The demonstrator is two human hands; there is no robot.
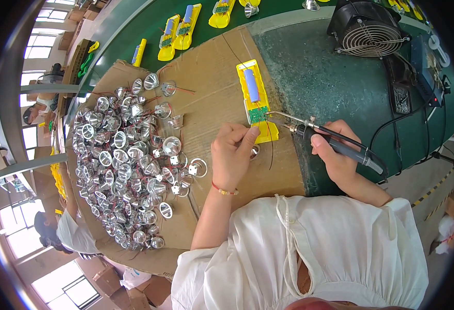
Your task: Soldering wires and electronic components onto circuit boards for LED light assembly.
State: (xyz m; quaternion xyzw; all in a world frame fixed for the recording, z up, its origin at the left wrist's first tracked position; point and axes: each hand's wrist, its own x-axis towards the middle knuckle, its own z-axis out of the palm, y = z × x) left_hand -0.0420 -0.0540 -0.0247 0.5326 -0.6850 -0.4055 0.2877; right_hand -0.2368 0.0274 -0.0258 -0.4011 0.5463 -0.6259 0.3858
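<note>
Head view shows our left hand [233, 153] pinching a thin black wire [271, 150] at the near end of a yellow plastic casing [255, 101], fingertips closed on it just beside the small green circuit board [258, 114]. Our right hand [335, 155] has its grip closed round the grey handle of a soldering iron [330, 139], whose bent metal tip touches the board from the right. The casing lies flat on a brown cardboard sheet [211, 77] over the green counter [330, 77], long axis running away from us, slightly leftward, with a blue cylindrical battery [251, 85] inside. Shiny silver cone-shaped reflectors [123, 165] lie heaped to the left.
</note>
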